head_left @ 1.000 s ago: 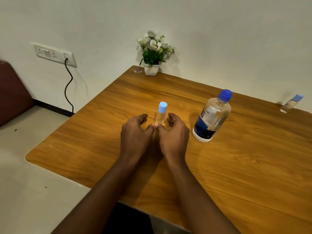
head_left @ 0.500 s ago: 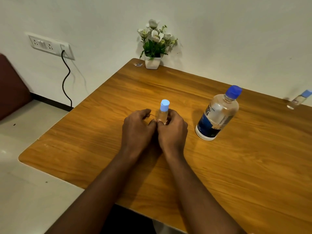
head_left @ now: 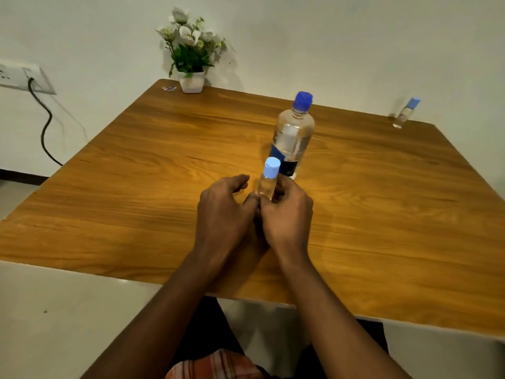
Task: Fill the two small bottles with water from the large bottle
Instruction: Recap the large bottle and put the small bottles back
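A small clear bottle [head_left: 268, 181] with a light blue cap stands upright at the middle of the wooden table [head_left: 136, 170]. My right hand [head_left: 287, 217] grips its lower body, fingers curled round it. My left hand [head_left: 224, 212] sits close beside it on the left, fingers loosely curled, thumb near the bottle's base; whether it touches the bottle is unclear. Just behind stands the large clear water bottle [head_left: 293, 135] with a dark blue cap and blue label, capped. A second small bottle [head_left: 404, 113] with a light blue cap stands at the table's far right corner.
A white pot of white flowers [head_left: 191, 64] stands at the table's far left corner, with a small wrapper [head_left: 169, 88] beside it. A wall socket with a black cable [head_left: 45, 124] is on the left wall. The table's near edge runs just under my forearms.
My right hand has closed round the small bottle, which now shows higher above my hands. The view shifted, so the large bottle now appears directly behind the small one.
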Available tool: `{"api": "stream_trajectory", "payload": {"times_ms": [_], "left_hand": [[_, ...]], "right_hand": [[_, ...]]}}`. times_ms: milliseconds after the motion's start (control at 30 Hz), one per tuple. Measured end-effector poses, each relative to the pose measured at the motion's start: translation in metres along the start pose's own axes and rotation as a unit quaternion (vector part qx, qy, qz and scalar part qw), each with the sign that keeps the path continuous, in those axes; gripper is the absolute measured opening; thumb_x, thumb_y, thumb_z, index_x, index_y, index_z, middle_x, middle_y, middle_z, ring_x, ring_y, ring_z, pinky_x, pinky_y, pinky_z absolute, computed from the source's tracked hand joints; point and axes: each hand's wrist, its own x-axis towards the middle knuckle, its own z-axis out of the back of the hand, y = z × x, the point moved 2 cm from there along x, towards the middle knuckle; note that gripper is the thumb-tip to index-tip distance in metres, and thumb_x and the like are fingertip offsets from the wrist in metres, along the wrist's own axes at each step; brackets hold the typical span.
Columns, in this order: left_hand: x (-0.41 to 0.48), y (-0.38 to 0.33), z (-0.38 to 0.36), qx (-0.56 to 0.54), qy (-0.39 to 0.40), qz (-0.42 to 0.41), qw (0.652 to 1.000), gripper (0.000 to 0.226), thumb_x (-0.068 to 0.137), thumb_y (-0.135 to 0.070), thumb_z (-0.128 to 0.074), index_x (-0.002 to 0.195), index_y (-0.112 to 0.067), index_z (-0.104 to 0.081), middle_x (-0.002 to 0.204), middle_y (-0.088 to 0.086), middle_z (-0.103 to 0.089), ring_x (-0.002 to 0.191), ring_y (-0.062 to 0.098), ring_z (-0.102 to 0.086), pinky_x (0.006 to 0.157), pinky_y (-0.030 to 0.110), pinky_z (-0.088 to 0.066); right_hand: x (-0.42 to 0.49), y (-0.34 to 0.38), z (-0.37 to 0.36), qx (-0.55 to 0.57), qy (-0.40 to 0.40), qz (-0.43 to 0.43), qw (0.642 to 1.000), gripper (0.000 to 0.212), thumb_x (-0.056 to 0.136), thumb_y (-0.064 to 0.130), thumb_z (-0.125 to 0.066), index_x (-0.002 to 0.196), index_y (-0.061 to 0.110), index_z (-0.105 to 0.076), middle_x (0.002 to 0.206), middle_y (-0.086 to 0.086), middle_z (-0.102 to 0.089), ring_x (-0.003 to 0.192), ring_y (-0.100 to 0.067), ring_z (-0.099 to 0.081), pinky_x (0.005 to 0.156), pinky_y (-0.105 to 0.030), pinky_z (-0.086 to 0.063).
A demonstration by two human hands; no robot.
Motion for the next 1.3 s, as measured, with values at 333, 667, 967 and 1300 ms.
{"api": "stream_trajectory", "payload": {"times_ms": [333, 667, 967, 1300], "left_hand": [[0.003, -0.054, -0.084, -0.01, 0.089, -0.054, 0.995, 0.042, 0.083, -0.028, -0.068, 0.123, -0.014, -0.063, 0.116, 0.0, -0.069, 0.108, 0.013, -0.063, 0.091, 0.03, -0.05], [0.05, -0.085, -0.194, 0.047, 0.163, -0.074, 0.983, 0.045, 0.087, -0.025, -0.061, 0.131, -0.017, -0.056, 0.126, 0.001, -0.062, 0.116, 0.015, -0.057, 0.098, 0.032, -0.046], [0.128, -0.106, -0.287, 0.068, 0.156, -0.084, 0.982, 0.044, 0.087, -0.023, -0.058, 0.131, -0.016, -0.056, 0.126, 0.001, -0.062, 0.117, 0.015, -0.056, 0.097, 0.029, -0.042], [0.21, -0.105, -0.372, 0.089, 0.154, -0.082, 0.981, 0.046, 0.087, -0.025, -0.056, 0.131, -0.013, -0.055, 0.129, 0.006, -0.061, 0.118, 0.021, -0.056, 0.096, 0.033, -0.044]], "right_hand": [[0.028, -0.043, 0.085, -0.027, -0.099, -0.026, 0.994, 0.023, 0.076, 0.017, -0.074, 0.098, 0.023, -0.07, 0.08, 0.014, -0.069, 0.077, -0.01, -0.067, 0.067, -0.032, -0.052], [0.107, -0.109, 0.143, -0.016, -0.179, -0.091, 0.98, 0.042, 0.072, 0.016, -0.081, 0.109, 0.022, -0.063, 0.083, 0.016, -0.062, 0.085, -0.012, -0.065, 0.079, -0.04, -0.055], [0.215, -0.155, 0.15, -0.022, -0.199, -0.055, 0.978, 0.031, 0.079, 0.014, -0.075, 0.108, 0.024, -0.066, 0.081, 0.016, -0.065, 0.076, -0.004, -0.062, 0.069, -0.034, -0.054], [0.328, -0.199, 0.135, -0.039, -0.191, -0.09, 0.977, 0.016, 0.082, 0.015, -0.074, 0.097, 0.017, -0.069, 0.086, 0.004, -0.069, 0.079, -0.013, -0.064, 0.062, -0.023, -0.045]]}}
